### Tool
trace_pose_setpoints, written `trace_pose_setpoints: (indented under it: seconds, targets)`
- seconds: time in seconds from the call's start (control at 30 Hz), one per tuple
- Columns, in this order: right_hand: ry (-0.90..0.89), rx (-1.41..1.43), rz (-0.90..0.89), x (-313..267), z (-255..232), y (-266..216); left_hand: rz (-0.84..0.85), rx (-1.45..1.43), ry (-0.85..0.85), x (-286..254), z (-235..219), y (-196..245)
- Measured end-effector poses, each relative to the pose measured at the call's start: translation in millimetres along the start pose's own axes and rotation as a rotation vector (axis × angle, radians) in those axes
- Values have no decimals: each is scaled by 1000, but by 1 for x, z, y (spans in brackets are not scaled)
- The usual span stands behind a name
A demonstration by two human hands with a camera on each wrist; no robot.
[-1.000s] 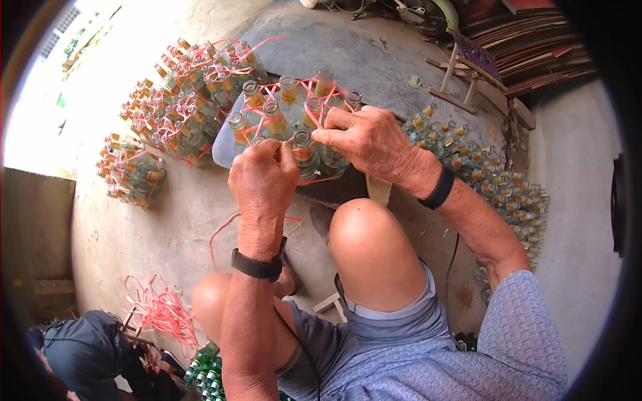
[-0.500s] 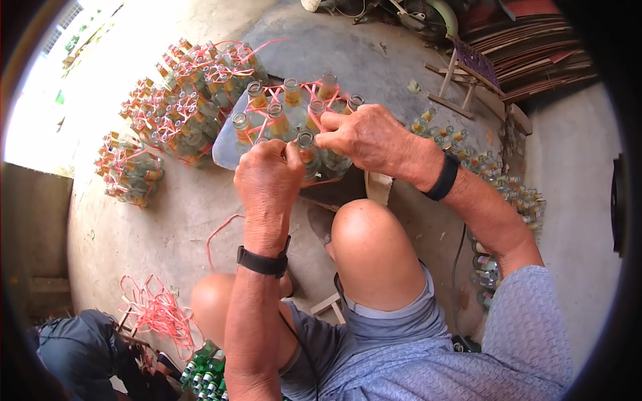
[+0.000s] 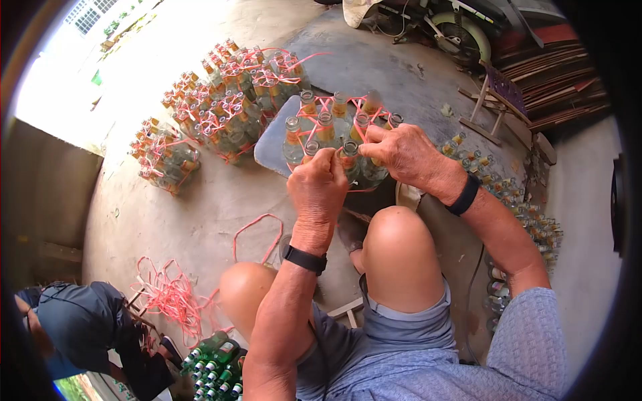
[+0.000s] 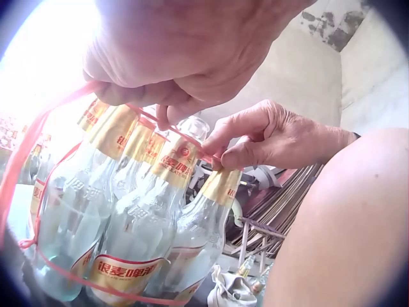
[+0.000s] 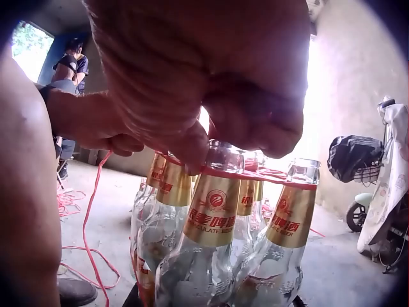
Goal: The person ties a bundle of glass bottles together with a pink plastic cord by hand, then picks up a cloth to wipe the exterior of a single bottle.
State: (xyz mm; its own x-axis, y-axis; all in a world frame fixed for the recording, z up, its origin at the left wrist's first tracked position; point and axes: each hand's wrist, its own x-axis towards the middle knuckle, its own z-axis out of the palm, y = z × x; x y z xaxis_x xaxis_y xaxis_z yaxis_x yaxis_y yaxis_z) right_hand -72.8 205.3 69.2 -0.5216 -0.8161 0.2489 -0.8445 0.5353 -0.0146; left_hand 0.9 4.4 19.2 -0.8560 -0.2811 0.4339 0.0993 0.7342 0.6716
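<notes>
A cluster of clear glass beer bottles (image 3: 326,128) with gold neck labels stands upright on a grey board (image 3: 271,144). Pink plastic strap (image 4: 48,128) winds between the necks and round the bodies. My left hand (image 3: 317,182) grips the strap above the near-left bottles, and a length of it hangs from the curled fingers in the left wrist view. At the near-right necks, my right hand (image 3: 409,158) pinches the strap between thumb and forefinger. The right wrist view has that hand (image 5: 204,77) right over a bottle mouth, hiding part of the strap.
Strapped bottle bundles (image 3: 221,110) stand at the left, loose bottles (image 3: 508,194) at the right. A heap of pink strap (image 3: 167,294) and green bottles (image 3: 214,367) lie near another person (image 3: 80,321). A small stool (image 3: 498,100) and a motorbike (image 3: 455,33) stand farther back.
The head view has swung left, so the whole scene sits farther right. Both hands keep hold of the strap at the same bottle necks, with little other movement.
</notes>
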Motion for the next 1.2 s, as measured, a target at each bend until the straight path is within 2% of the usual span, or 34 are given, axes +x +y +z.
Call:
trace_pose_setpoints:
  seconds: [0.1, 0.3, 0.43, 0.47, 0.57, 0.67, 0.77, 0.97, 1.1, 1.2]
  targets:
    - [-36, -25, 20, 1, -4, -4, -33, -36, 21, -8, 0, 3]
    - [92, 41, 1, -3, 3, -1, -26, -12, 80, -17, 3, 8]
    - [41, 34, 44, -4, -1, -4, -179, -273, 107, -27, 11, 6]
    - [41, 34, 49, -4, 0, -3, -158, -281, 121, -31, 16, 2]
    - [51, 46, 59, -4, 1, -4, -316, -560, 88, -29, 11, 8]
    - [63, 59, 60, -3, 0, -5, -301, -497, 80, -32, 17, -7]
    - [70, 86, 68, -3, 0, -5, -291, -519, 107, -33, 19, -8]
    - [112, 156, 67, -4, 6, 0, -334, -585, 35, -31, 11, -6]
    - [90, 199, 81, -2, 3, 3, -435, -768, -28, -27, 10, -10]
    - [167, 230, 122, 8, -8, 1, -482, -887, -13, -24, 18, -14]
